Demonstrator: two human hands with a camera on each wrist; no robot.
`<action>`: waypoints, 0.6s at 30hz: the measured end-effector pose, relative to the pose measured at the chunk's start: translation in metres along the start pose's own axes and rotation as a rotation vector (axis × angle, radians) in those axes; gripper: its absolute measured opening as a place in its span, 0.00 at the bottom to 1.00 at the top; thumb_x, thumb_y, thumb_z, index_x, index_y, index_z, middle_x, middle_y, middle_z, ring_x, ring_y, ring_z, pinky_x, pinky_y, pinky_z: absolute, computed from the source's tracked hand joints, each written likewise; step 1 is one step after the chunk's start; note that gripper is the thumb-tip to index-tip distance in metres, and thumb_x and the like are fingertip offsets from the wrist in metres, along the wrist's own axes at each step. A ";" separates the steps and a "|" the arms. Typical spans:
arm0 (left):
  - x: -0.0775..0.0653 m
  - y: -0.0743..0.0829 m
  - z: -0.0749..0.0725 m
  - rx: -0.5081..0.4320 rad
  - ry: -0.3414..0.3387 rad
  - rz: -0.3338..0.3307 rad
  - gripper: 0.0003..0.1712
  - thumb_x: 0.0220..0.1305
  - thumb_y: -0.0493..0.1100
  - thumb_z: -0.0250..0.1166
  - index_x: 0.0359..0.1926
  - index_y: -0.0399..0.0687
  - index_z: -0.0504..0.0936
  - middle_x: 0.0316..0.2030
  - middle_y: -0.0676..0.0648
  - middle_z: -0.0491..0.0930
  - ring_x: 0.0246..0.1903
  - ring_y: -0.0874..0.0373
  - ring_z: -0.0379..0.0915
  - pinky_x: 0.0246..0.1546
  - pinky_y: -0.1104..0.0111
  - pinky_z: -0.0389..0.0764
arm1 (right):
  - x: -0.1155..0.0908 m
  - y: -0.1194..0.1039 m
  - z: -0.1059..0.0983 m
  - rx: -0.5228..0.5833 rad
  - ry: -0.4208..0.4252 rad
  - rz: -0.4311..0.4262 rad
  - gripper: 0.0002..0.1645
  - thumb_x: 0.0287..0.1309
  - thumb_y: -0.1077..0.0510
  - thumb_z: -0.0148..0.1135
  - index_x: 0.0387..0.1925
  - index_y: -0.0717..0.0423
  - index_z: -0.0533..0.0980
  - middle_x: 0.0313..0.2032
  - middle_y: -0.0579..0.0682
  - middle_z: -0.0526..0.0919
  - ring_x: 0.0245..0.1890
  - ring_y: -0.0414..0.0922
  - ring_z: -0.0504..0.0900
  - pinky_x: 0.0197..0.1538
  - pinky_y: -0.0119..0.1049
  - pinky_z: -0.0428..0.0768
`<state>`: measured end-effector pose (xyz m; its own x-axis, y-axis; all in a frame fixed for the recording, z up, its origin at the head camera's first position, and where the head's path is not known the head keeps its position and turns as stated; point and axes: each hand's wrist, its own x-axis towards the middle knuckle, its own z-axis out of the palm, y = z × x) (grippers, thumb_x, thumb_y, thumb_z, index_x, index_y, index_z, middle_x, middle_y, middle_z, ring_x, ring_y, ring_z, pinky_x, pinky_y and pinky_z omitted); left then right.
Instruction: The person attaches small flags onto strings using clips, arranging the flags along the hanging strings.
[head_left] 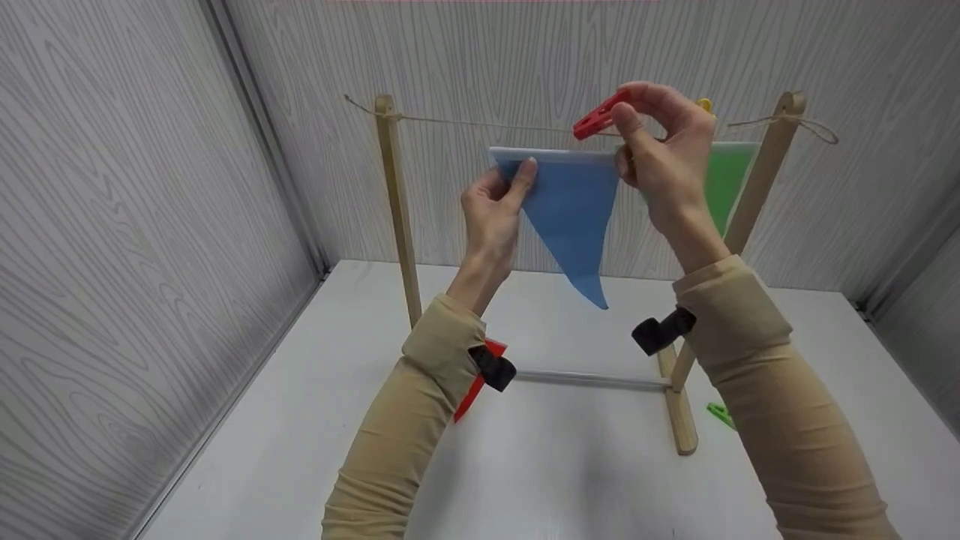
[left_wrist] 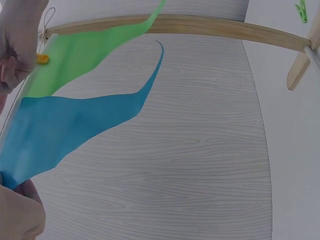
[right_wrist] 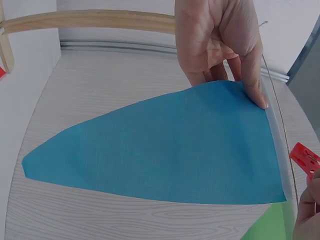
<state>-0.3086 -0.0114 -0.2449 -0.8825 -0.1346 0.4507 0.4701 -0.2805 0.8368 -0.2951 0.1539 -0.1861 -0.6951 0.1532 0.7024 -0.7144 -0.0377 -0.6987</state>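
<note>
My left hand pinches the upper left corner of a blue triangular pennant, thumb in front. The pennant hangs point down from its white top band, just below a thin string. A red clothespin is pinched between thumb and fingers of my right hand, its nose beside the string. The lower fingers of that hand are at the pennant's upper right corner. Behind the right hand hangs a green pennant, with a yellow clothespin at its white band.
Two wooden posts, left and right, carry the string. A white rod runs low between them. On the white table lie a red pennant, partly behind my left sleeve, and a green clothespin. Wood-grain panels stand behind and at the sides.
</note>
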 end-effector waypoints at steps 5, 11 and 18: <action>0.002 0.001 0.002 0.024 0.002 0.009 0.12 0.71 0.40 0.64 0.41 0.32 0.82 0.30 0.52 0.77 0.35 0.62 0.70 0.44 0.75 0.76 | 0.002 -0.001 0.002 0.007 0.000 -0.003 0.07 0.64 0.61 0.65 0.43 0.58 0.82 0.34 0.47 0.83 0.10 0.36 0.63 0.16 0.25 0.64; 0.004 0.002 0.002 0.031 -0.001 0.024 0.14 0.71 0.40 0.63 0.45 0.29 0.82 0.40 0.43 0.83 0.42 0.60 0.78 0.53 0.72 0.81 | 0.003 -0.004 0.005 0.033 0.015 -0.023 0.05 0.63 0.62 0.66 0.40 0.59 0.83 0.32 0.49 0.82 0.09 0.36 0.61 0.15 0.25 0.62; 0.006 0.003 0.002 0.043 0.011 0.010 0.15 0.70 0.40 0.63 0.47 0.29 0.83 0.43 0.41 0.84 0.46 0.57 0.81 0.56 0.70 0.81 | 0.004 -0.003 0.007 -0.012 0.033 -0.075 0.04 0.63 0.64 0.66 0.39 0.58 0.83 0.31 0.47 0.82 0.08 0.34 0.60 0.14 0.25 0.59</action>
<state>-0.3126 -0.0107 -0.2393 -0.8777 -0.1473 0.4559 0.4789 -0.2381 0.8450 -0.2961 0.1477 -0.1803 -0.6360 0.1880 0.7484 -0.7635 -0.0125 -0.6457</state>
